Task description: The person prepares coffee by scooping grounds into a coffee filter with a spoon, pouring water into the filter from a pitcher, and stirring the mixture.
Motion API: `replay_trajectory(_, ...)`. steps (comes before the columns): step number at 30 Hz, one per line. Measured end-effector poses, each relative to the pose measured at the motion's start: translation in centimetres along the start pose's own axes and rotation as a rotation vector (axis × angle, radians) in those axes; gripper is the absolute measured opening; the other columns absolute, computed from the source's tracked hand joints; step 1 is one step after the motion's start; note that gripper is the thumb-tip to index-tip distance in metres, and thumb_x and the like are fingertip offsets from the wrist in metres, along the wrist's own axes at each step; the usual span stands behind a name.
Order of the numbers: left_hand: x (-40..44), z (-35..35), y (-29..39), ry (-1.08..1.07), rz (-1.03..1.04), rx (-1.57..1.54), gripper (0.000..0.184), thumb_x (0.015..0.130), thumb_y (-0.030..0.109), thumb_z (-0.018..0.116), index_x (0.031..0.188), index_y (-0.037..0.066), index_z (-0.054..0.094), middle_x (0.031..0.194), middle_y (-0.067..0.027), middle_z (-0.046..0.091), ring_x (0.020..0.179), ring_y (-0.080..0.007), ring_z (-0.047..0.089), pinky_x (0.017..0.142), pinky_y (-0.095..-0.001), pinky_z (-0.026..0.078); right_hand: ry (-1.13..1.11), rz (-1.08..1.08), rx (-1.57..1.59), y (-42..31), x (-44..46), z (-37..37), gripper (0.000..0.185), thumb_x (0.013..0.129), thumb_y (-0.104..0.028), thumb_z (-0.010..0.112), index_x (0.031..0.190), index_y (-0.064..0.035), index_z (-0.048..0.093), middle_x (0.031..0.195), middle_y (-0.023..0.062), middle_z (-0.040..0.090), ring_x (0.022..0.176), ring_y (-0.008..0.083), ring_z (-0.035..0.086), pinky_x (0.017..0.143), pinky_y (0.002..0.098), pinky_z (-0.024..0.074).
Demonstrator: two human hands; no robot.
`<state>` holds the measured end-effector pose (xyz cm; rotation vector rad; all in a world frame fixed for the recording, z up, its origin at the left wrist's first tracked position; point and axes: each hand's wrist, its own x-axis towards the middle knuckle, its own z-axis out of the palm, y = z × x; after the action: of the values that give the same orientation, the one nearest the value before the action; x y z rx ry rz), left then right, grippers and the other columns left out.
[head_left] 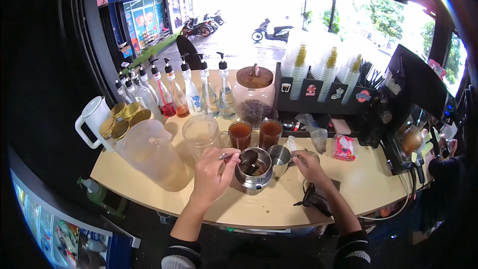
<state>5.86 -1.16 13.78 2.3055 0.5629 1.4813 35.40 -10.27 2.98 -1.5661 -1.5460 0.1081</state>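
My left hand [211, 174] is closed on the handle of a spoon [230, 156], whose dark bowl reaches into a round metal pot [259, 181]. Brownish contents show at the bottom of the pot. Just right of it, my right hand [309, 167] grips a small metal jug [279, 156], tilted close to the pot's rim. Two glass mugs of brown drink, one [240, 133] on the left and one [271, 132] on the right, stand behind the pot. A clear empty-looking container [200, 132] is beyond my left hand.
A large translucent pitcher [154, 154], a white jug [94, 119] and pump bottles [204, 94] stand left. Behind are a wooden-lidded jar [255, 97] and a cup rack [318, 92]. A black cloth-like item [317, 198] lies near the front edge; a person's hand [452, 145] is far right.
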Motion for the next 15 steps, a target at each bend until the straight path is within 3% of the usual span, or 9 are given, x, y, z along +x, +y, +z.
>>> replay_trajectory(1, -0.4, -0.1, 0.0, 0.021, -0.083, -0.085, 0.009, 0.086, 0.008, 0.062, 0.091, 0.003, 0.068, 0.071, -0.0056, 0.066, 0.067, -0.0200, 0.062, 0.068, -0.0335, 0.046, -0.110, 0.201, 0.164, 0.6, -0.5, 0.4, 0.016, 0.092, -0.015, 0.059, 0.096, 0.0006, 0.057, 0.082, 0.0064, 0.060, 0.081, 0.0128, 0.057, 0.073, 0.0277, 0.0461)
replay_trajectory(2, -0.7, -0.2, 0.1, 0.023, -0.083, -0.071, 0.009, 0.086, 0.008, 0.062, 0.091, 0.003, 0.068, 0.071, -0.0056, 0.066, 0.067, -0.0200, 0.062, 0.068, -0.0335, 0.046, -0.113, 0.194, 0.175, 1.6, -0.8, 1.1, 0.016, 0.092, -0.015, 0.059, 0.096, 0.0006, 0.057, 0.082, 0.0064, 0.060, 0.081, 0.0128, 0.057, 0.073, 0.0277, 0.0461)
replay_trajectory(4, -1.0, -0.3, 0.2, 0.005, -0.146, -0.120, 0.012, 0.089, 0.009, 0.059, 0.092, 0.000, 0.067, 0.075, -0.0069, 0.068, 0.071, -0.0181, 0.065, 0.069, -0.0315, 0.049, -0.126, 0.295, 0.652, 2.5, -1.0, 2.1, 0.014, 0.095, -0.015, 0.055, 0.092, -0.0005, 0.055, 0.082, 0.0017, 0.059, 0.082, 0.0087, 0.055, 0.073, 0.0252, 0.0444)
replay_trajectory(7, -1.2, -0.1, 0.4, 0.029, -0.219, -0.225, 0.017, 0.093, 0.011, 0.055, 0.092, -0.002, 0.066, 0.075, -0.0091, 0.068, 0.072, -0.0173, 0.067, 0.068, -0.0291, 0.051, -0.076, 0.345, 0.774, 1.9, -1.2, 2.2, 0.016, 0.097, -0.018, 0.052, 0.089, -0.0038, 0.054, 0.082, -0.0019, 0.058, 0.078, 0.0054, 0.051, 0.071, 0.0219, 0.0410)
replay_trajectory(15, -1.8, -0.7, 0.2, 0.047, -0.178, -0.178, 0.019, 0.095, 0.012, 0.052, 0.094, -0.002, 0.065, 0.077, -0.0111, 0.069, 0.071, -0.0158, 0.067, 0.066, -0.0274, 0.050, 0.013, 0.391, 0.726, -1.6, 2.1, -1.8, 0.019, 0.098, -0.021, 0.051, 0.084, -0.0079, 0.052, 0.077, -0.0020, 0.058, 0.065, 0.0042, 0.049, 0.061, 0.0199, 0.0382)
